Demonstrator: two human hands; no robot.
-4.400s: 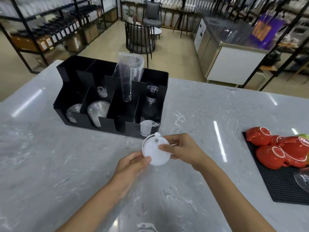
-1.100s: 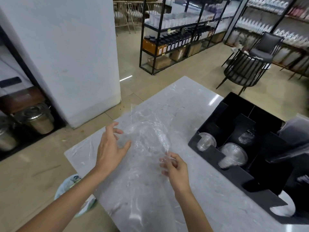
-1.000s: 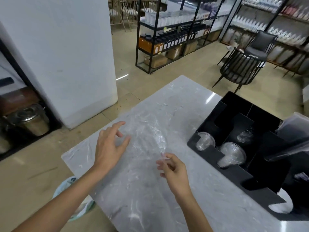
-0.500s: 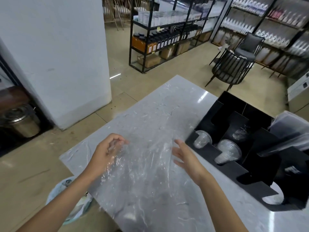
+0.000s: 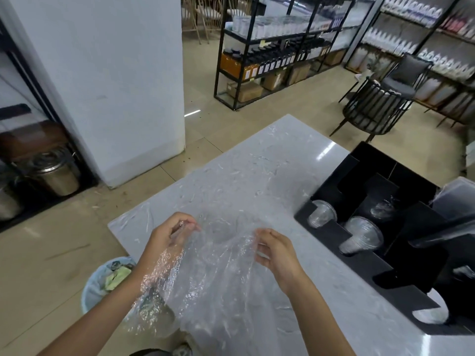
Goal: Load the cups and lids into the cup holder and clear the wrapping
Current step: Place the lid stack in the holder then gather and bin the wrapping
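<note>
A large sheet of clear plastic wrapping [image 5: 216, 273] hangs between my hands over the near left corner of the marble counter [image 5: 257, 170]. My left hand [image 5: 169, 233] is shut on its left edge, and the wrap drapes over that forearm. My right hand [image 5: 276, 251] pinches its right edge. The black cup holder [image 5: 359, 268] stands to the right, with stacks of clear cups [image 5: 361, 236] lying in its front slots and a white lid [image 5: 429, 316] in the nearest slot.
A light blue waste bin [image 5: 102, 281] with rubbish in it stands on the floor below the counter's left corner. A white pillar [image 5: 115, 73] and steel pots [image 5: 54, 170] are to the left. Shelves and a black chair [image 5: 380, 104] stand beyond the counter.
I turned from the lid at the holder to the wrapping. In the last second both hands closed on the sheet and lifted it off the counter toward me.
</note>
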